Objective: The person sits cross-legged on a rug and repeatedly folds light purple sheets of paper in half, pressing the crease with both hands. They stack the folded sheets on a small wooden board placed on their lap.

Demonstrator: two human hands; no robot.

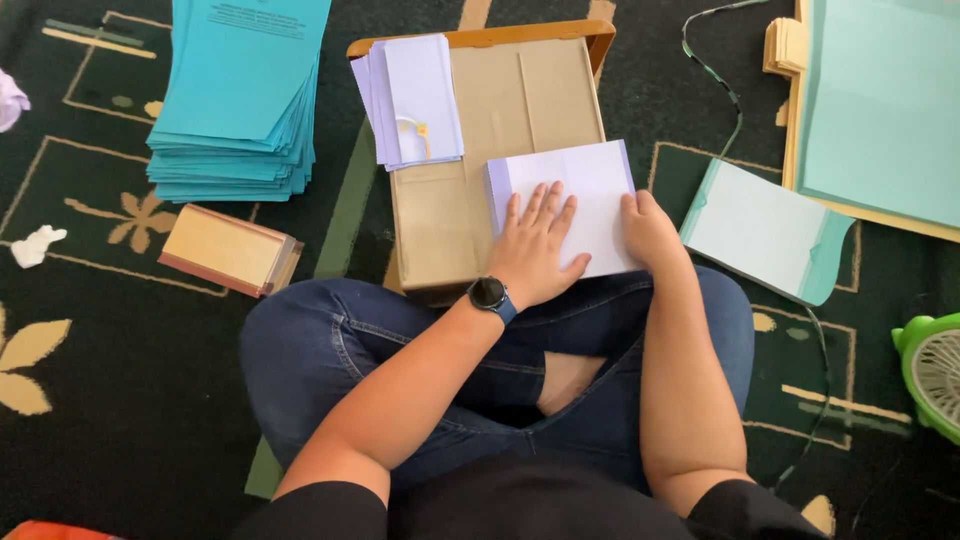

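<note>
A pale lilac folded sheet (pixel 590 180) lies on a brown cardboard box (pixel 470 210) resting against my knees. My left hand (pixel 535 245) presses flat on the sheet's lower left part, fingers spread; a dark watch sits on that wrist. My right hand (pixel 650 228) rests on the sheet's right edge, fingers curled over it. A small stack of lilac folded sheets (pixel 410 100) lies at the box's far left corner, with a thin cord on top.
A tall stack of teal sheets (pixel 240 100) stands far left on the dark patterned carpet. A tan booklet bundle (pixel 228 250) lies left of my knee. Pale green envelopes (pixel 765 230) and a large green folder (pixel 885 105) lie right. A green fan (pixel 935 370) sits at the right edge.
</note>
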